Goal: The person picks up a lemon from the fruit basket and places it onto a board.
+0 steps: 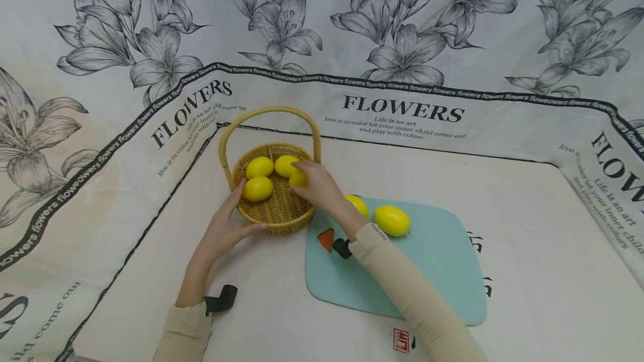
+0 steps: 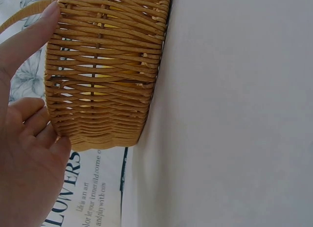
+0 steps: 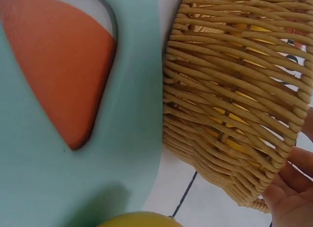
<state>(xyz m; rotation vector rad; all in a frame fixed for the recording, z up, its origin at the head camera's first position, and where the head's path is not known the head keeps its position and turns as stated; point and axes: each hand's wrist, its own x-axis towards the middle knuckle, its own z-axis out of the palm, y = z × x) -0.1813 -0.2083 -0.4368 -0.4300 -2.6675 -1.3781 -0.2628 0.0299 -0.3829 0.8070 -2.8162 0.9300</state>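
Note:
A yellow wicker basket (image 1: 282, 217) with a tall arched handle holds several yellow lemons, one of them a lemon (image 1: 258, 189) at its left side. My left hand (image 1: 221, 233) grips the basket's near left rim, thumb and fingers spread along the woven wall, as the left wrist view shows up close. Over the basket's right side reaches my right hand (image 1: 322, 183), its fingers and thumb around a lemon (image 1: 298, 178) that they partly hide. In the right wrist view, the right hand (image 3: 293, 197) shows at the basket's far edge.
A light green cutting board (image 1: 437, 272) lies right of the basket under my right forearm. On it are a lemon (image 1: 392, 220), another lemon (image 1: 356, 204) partly covered by the arm, and an orange-red wedge (image 1: 326, 240). Flower-printed cloth (image 1: 402, 110) rises behind the white table.

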